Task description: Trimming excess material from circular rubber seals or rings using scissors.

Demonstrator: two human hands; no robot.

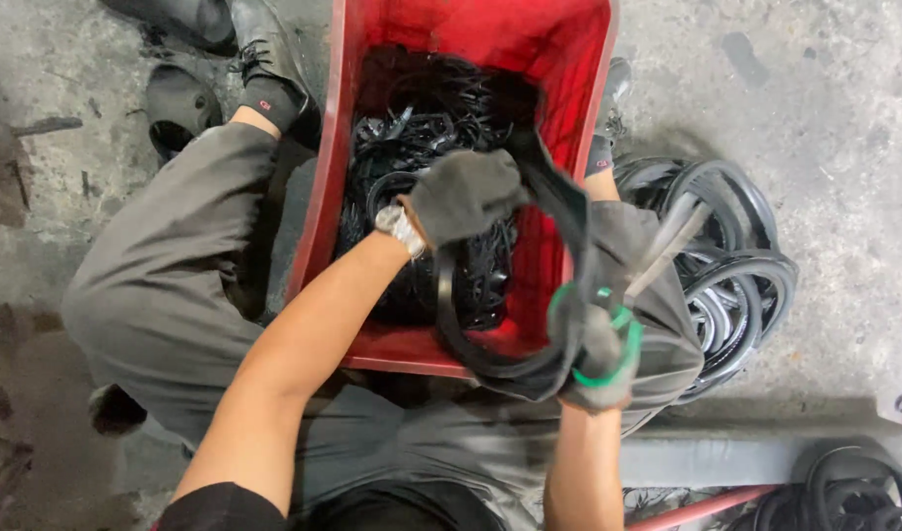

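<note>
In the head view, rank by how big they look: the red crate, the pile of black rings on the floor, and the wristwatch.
1. red crate
2. pile of black rings; partly hidden behind the knee, so its full extent is unsure
3. wristwatch

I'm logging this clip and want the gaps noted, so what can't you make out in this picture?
Head view only:
- Right hand: motion blur hides how its fingers grip the black rubber ring, and the metal tool it holds.
- Red crate: far end cut off by the top edge; the left hand and forearm cover part of the black scraps inside.
- Pile of rings: partly behind the right knee.
</note>
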